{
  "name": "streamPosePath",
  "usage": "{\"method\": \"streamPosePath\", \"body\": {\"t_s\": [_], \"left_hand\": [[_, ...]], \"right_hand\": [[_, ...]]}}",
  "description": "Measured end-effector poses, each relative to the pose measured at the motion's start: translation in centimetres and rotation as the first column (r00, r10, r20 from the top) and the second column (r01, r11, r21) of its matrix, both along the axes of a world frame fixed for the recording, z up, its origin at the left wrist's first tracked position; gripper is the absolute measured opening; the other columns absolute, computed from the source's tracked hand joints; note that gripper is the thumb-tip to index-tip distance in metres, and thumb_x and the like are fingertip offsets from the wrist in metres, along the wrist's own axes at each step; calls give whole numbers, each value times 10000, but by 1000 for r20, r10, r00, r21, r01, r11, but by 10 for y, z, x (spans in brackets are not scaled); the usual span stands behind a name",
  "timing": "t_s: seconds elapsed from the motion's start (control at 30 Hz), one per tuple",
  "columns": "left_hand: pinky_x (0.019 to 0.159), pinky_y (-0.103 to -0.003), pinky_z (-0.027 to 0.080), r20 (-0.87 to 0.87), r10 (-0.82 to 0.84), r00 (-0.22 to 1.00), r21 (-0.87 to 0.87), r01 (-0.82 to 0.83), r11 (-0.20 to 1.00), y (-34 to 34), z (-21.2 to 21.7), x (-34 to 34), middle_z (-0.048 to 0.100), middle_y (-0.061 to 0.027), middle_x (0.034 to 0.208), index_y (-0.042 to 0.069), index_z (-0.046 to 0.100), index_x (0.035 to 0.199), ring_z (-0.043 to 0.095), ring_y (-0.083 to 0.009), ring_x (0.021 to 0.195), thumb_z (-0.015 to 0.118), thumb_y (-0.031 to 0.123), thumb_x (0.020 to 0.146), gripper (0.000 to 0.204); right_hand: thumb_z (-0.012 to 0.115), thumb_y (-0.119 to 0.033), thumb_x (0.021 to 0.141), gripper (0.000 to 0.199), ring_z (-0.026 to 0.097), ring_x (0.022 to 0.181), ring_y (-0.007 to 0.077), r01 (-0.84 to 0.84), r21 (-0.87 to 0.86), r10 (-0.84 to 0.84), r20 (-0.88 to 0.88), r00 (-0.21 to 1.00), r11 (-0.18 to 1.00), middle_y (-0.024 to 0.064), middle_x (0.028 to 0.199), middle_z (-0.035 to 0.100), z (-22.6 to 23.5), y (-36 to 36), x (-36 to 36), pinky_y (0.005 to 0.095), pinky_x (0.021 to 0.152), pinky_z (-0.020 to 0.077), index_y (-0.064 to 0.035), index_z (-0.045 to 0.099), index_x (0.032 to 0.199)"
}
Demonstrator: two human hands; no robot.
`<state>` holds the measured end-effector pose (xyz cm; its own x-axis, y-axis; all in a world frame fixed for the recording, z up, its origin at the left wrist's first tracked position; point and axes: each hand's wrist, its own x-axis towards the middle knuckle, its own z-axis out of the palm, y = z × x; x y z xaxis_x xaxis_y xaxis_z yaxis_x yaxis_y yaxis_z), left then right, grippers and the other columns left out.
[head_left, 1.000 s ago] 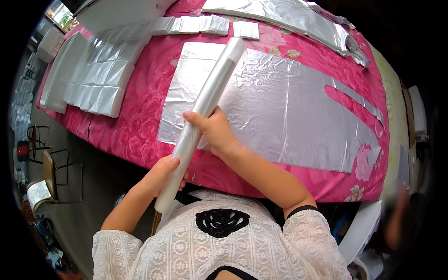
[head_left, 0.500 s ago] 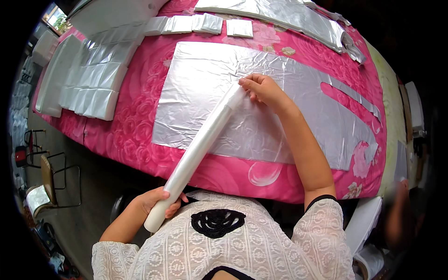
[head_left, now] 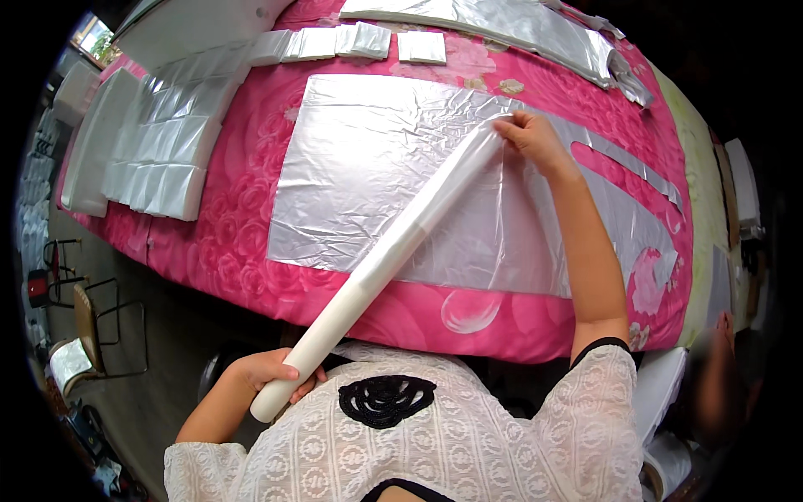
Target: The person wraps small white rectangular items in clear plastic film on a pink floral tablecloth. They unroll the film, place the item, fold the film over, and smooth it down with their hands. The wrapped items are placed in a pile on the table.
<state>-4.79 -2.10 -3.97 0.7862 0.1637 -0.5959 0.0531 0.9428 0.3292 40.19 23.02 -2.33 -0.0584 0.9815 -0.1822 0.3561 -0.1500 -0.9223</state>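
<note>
A long white roll of plastic film (head_left: 360, 293) slants across in front of me, from my body up over the table. My left hand (head_left: 280, 374) is closed round its lower end, close to my waist. At the far end, my right hand (head_left: 535, 142) pinches the translucent film between thumb and fingers. Beneath it a flat silvery-grey plastic carrier bag (head_left: 335, 167) with cut-out handles lies spread on the table; I cannot tell whether it is one layer or a stack. Translucent film hangs from the roll over this bag's right part.
A pink flowered cloth (head_left: 234, 243) covers the table. Rows of small folded plastic packs (head_left: 171, 155) lie at the left, with more packs (head_left: 422, 47) along the back. A pile of silvery bags (head_left: 502, 38) lies at the far side. A chair (head_left: 88, 326) stands on the left floor.
My right hand has moved right and slightly away from me, drawing the far end of the film along. The left hand, still round the roll, has shifted slightly down and left.
</note>
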Motion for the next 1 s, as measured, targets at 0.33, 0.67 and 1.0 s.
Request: {"method": "streamPosePath", "body": {"t_s": [0.33,0.67,1.0], "left_hand": [[720,-315,478,-612,-336,716,575,694,433,70,66,29,654,-132,871,13,595,1012,627,-214,795,754,267,686,443],[839,-390,464,-239,196,951,632,306,-712,138,52,143,552,-133,1109,33,549,1085,553,-301,999,727,255,673,501],[1099,-434,154,-550,-130,825,663,337,-668,98,10,160,221,-212,1444,-56,253,1364,197,-313,1357,396,601,818,866]], "right_hand": [[639,-166,838,140,458,580,43,68,115,-74,50,996,991,-30,693,553,-4,11,72,194,524,371,-27,634,856],[639,-192,839,149,464,603,32,-170,-28,171,43,984,985,-44,709,557,5,22,-6,185,537,383,-50,647,884],[625,-373,836,536,549,1002,171,208,103,-216,73,974,973,131,1145,546,26,12,-5,281,829,434,-56,482,1244]]}}
